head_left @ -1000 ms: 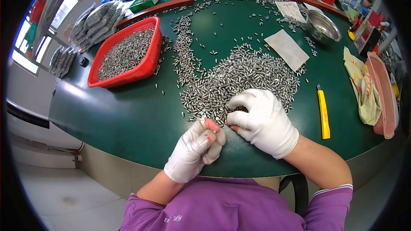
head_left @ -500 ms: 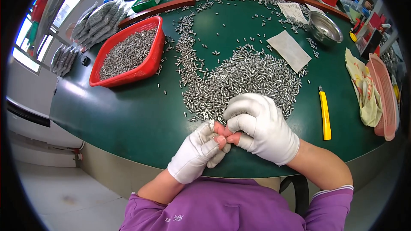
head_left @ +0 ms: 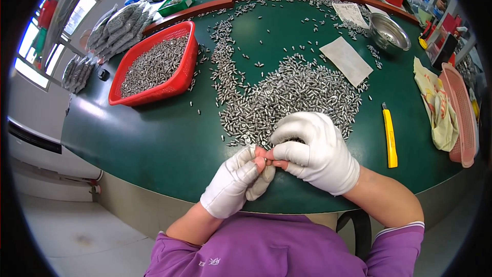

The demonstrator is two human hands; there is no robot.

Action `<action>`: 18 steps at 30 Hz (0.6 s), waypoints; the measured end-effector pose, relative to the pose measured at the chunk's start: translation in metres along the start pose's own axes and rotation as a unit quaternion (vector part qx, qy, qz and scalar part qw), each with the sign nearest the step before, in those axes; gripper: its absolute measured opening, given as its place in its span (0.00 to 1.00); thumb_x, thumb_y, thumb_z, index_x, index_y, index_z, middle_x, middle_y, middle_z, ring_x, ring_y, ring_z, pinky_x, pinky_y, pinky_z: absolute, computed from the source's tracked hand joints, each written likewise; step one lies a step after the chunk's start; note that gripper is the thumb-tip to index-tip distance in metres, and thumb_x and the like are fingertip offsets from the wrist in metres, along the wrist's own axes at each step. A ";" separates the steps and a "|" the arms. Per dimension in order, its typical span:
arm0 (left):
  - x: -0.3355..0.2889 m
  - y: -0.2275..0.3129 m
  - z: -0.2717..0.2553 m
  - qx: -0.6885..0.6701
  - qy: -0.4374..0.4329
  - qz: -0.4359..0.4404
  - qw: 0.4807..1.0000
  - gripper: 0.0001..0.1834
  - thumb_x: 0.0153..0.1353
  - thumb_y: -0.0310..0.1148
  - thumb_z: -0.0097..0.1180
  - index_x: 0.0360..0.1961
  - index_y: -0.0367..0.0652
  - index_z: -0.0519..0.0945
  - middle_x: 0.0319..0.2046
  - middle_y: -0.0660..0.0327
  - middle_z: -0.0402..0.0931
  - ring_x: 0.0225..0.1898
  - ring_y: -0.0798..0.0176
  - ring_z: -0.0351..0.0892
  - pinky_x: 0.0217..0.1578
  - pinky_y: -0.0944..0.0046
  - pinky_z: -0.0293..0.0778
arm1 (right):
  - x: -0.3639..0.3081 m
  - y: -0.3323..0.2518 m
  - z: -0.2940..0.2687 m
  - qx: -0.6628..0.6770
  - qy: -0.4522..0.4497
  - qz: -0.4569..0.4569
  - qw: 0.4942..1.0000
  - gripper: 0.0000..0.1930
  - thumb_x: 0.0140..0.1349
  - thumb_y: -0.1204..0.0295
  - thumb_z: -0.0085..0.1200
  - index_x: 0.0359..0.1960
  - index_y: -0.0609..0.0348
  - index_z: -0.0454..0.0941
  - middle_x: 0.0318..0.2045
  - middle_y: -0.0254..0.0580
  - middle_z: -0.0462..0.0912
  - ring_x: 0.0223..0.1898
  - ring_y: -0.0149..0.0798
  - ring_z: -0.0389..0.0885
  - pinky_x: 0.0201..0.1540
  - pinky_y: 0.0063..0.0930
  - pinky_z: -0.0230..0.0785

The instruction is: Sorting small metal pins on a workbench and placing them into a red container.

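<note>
My left hand (head_left: 234,180) and my right hand (head_left: 319,155), in white gloves with some bare fingertips, meet near the table's front edge. Thumb and forefinger of each are pinched together, fingertips touching or nearly so. Between them a tiny glint of a small metal part (head_left: 266,160) shows; the fingers hide most of it. The other fingers of my right hand curl over the near edge of a wide pile of small silvery metal parts (head_left: 302,90). A few of these parts lie just beyond my left fingertips.
A red plastic basket (head_left: 191,61) full of the same parts stands left. Right of the pile lie a piece of grey card (head_left: 346,61) and a yellow utility knife (head_left: 390,138). Beyond are a steel bowl (head_left: 390,33), a cloth (head_left: 435,107) and a pink basket (head_left: 461,118).
The fingertips of my right hand have shifted slightly left, and its thumb and forefinger have changed their pinch against my left fingertips. The pile and basket look the same.
</note>
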State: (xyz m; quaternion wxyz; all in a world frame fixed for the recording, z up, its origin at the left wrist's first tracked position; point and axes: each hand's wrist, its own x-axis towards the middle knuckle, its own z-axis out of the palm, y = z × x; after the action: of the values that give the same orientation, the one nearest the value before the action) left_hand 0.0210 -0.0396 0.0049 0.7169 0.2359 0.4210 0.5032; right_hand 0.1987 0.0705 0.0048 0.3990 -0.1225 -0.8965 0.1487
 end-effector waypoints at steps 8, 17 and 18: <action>0.002 -0.002 -0.016 -0.074 -0.055 -0.022 0.995 0.09 0.67 0.39 0.59 0.45 0.50 0.75 0.40 0.70 0.77 0.34 0.77 0.76 0.32 0.80 0.70 | 0.007 -0.002 -0.006 -0.093 -0.022 -0.019 0.995 0.11 0.42 0.71 0.62 0.30 0.52 0.77 0.35 0.35 0.78 0.39 0.43 0.80 0.37 0.38 0.72; 0.003 -0.002 -0.012 -0.059 -0.062 0.011 0.996 0.12 0.66 0.41 0.59 0.45 0.51 0.74 0.37 0.66 0.74 0.27 0.75 0.65 0.29 0.77 0.62 | 0.002 0.000 -0.002 -0.112 -0.064 0.077 0.989 0.09 0.43 0.68 0.64 0.27 0.55 0.79 0.39 0.38 0.78 0.48 0.45 0.76 0.49 0.41 0.70; 0.003 -0.002 -0.012 -0.052 -0.071 0.021 0.996 0.13 0.66 0.42 0.60 0.46 0.51 0.73 0.38 0.66 0.73 0.27 0.75 0.64 0.29 0.77 0.61 | 0.002 -0.001 -0.002 -0.113 -0.064 0.078 0.989 0.09 0.43 0.68 0.64 0.27 0.55 0.79 0.39 0.38 0.78 0.48 0.45 0.76 0.49 0.41 0.70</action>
State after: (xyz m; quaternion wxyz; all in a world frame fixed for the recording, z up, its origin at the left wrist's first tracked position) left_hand 0.0123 -0.0388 -0.0046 0.7456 0.2420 0.3372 0.5213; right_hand 0.1987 0.0708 0.0077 0.3118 -0.2265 -0.9188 0.0849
